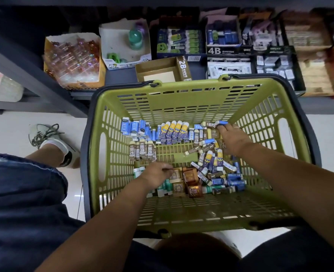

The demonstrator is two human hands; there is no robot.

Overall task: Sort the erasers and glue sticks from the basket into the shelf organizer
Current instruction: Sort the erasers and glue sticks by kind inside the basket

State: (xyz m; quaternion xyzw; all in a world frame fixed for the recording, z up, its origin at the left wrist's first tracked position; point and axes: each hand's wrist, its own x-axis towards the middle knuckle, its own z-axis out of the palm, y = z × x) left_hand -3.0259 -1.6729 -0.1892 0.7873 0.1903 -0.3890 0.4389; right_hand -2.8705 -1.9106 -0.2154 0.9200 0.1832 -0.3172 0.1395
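Right hand (231,138) fingers gripping blue eraser (222,122), long axis lying crosswise; left hand (156,172) fingers curling, grip unclear. 2B box (162,70) lying beyond basket (191,83) far rim.

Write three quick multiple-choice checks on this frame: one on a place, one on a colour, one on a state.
1. Where does the open brown 2B box stand?
A. On the shelf beyond the basket
B. Inside the basket
C. On the floor by the shoe

2. What colour is the basket?
A. Red
B. Green
C. White

3. What is the right hand doing?
A. Gripping the basket's rim
B. Lying flat on the floor
C. Pinching a blue-sleeved eraser

Answers:
1. A: the box sits among the other display boxes on the shelf, past the basket's far rim.
2. B: its slotted walls and floor are green.
3. C: the fingertips close on the eraser inside the basket.
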